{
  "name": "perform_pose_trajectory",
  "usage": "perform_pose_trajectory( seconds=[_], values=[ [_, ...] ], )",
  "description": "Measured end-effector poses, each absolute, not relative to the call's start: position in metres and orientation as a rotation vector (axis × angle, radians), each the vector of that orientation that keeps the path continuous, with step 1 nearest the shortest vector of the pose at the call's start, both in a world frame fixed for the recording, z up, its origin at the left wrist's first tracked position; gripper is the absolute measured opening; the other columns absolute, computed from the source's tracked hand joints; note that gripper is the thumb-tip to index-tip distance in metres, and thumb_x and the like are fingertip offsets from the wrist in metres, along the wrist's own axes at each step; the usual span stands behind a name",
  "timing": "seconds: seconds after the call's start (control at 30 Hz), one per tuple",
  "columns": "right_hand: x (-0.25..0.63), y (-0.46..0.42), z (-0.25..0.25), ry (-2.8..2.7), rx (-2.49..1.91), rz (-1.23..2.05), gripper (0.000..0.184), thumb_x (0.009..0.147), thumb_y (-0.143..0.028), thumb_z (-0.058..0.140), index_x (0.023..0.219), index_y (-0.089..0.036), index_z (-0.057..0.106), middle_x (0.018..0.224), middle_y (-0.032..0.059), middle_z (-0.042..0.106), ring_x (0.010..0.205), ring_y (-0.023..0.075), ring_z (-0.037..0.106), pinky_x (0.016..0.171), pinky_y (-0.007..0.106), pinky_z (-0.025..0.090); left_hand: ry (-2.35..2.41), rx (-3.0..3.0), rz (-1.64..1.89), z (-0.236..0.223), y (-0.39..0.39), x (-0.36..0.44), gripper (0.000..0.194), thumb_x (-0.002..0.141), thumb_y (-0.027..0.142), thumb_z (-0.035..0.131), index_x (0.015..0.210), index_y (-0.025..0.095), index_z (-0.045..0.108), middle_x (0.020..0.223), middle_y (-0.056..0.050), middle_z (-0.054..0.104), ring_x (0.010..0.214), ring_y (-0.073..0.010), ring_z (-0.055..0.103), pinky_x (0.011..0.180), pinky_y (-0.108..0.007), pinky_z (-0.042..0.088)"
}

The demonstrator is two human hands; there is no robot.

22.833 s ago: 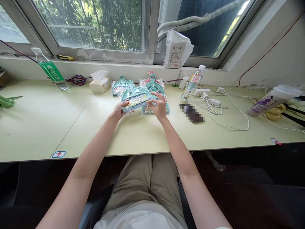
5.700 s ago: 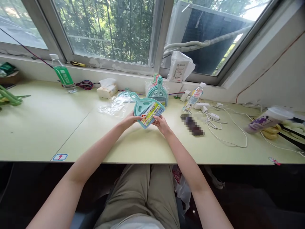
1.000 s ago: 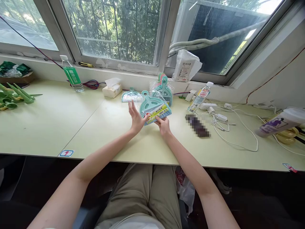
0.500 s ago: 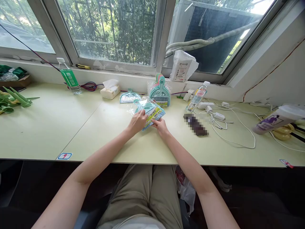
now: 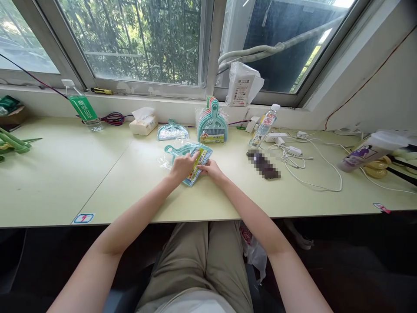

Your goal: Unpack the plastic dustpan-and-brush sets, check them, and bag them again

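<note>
A small teal dustpan-and-brush set (image 5: 203, 155) in clear plastic wrap, with a yellow and blue label, is held low over the table, its handle toward the left. My left hand (image 5: 183, 167) grips its near left side, with a finger across the label. At the lower right edge, my right hand (image 5: 211, 169) pinches the set between thumb and fingers. Just behind stands a stack of wrapped dustpan sets (image 5: 213, 126) with handles in several colours. To the left of that stack, another wrapped dustpan (image 5: 172, 130) lies on the table.
Along the window side are a tissue pack (image 5: 143, 122), a green-labelled bottle (image 5: 85, 108) and a clear bottle (image 5: 265, 126). A pixelated dark object (image 5: 263, 165) lies at right, near white cables (image 5: 295, 152) and a tilted cup (image 5: 371, 150). Green leaves (image 5: 14, 141) lie far left.
The set has turned clockwise between my hands, and its handle now points more to the left. The whole view has shifted slightly, with table things appearing further left.
</note>
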State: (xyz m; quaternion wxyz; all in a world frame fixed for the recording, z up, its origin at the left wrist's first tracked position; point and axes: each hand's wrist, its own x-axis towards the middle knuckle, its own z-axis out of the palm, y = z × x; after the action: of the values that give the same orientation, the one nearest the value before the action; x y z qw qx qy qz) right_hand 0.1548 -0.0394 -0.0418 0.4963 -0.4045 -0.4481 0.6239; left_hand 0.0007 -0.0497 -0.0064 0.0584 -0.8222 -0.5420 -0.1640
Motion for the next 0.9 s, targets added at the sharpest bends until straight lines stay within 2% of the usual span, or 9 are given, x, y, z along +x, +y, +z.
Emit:
perform_pose_trajectory(
  seconds=[0.3,0.43,0.53,0.73,0.9],
  values=[
    [0.153,-0.038,-0.045,-1.108,-0.939,1.509,0.029,0.062,-0.013,0.084,0.083,-0.014,0.065,0.080,0.0028,0.075,0.069,0.0167,0.071,0.066,0.031,0.063,-1.715,-2.527,-0.484,-0.007,-0.052,0.003,0.062,0.088,0.016,0.037,0.150,0.020,0.036,0.091,-0.021,0.063,0.085,-0.0343,0.065,0.079,-0.046,0.046],
    [0.154,-0.039,-0.045,-1.129,-0.921,1.496,0.029,0.061,-0.015,0.084,0.083,-0.015,0.066,0.080,0.0020,0.075,0.069,0.0162,0.071,0.070,0.032,0.063,-1.709,-2.567,-0.679,-0.014,-0.050,0.004,0.058,0.089,0.022,0.041,0.147,0.017,0.042,0.085,-0.019,0.062,0.085,-0.0354,0.063,0.085,-0.051,0.043],
    [0.155,-0.039,-0.046,-1.121,-0.921,1.483,0.029,0.061,-0.016,0.083,0.084,-0.016,0.066,0.080,0.0012,0.075,0.070,0.0159,0.070,0.072,0.032,0.063,-1.647,-2.605,-0.863,-0.014,-0.052,0.005,0.054,0.089,0.027,0.046,0.142,0.017,0.048,0.084,-0.016,0.061,0.087,-0.0340,0.062,0.090,-0.050,0.042],
    [0.160,-0.039,-0.041,-0.966,-0.903,1.396,0.025,0.066,-0.014,0.077,0.088,-0.015,0.065,0.082,0.0020,0.074,0.074,0.0171,0.071,0.078,0.035,0.063,-1.519,-2.692,-0.974,-0.001,-0.057,0.007,0.045,0.093,0.025,0.040,0.135,0.023,0.055,0.107,-0.017,0.058,0.107,-0.0327,0.055,0.098,-0.046,0.042],
    [0.166,-0.039,-0.035,-0.830,-0.900,1.324,0.020,0.070,-0.011,0.072,0.087,-0.016,0.063,0.087,0.0025,0.074,0.081,0.0180,0.071,0.084,0.036,0.062,-1.395,-2.773,-1.048,-0.004,-0.056,0.003,0.039,0.095,0.023,0.036,0.128,0.019,0.057,0.124,-0.019,0.054,0.122,-0.0325,0.049,0.096,-0.044,0.047]
  ],
)
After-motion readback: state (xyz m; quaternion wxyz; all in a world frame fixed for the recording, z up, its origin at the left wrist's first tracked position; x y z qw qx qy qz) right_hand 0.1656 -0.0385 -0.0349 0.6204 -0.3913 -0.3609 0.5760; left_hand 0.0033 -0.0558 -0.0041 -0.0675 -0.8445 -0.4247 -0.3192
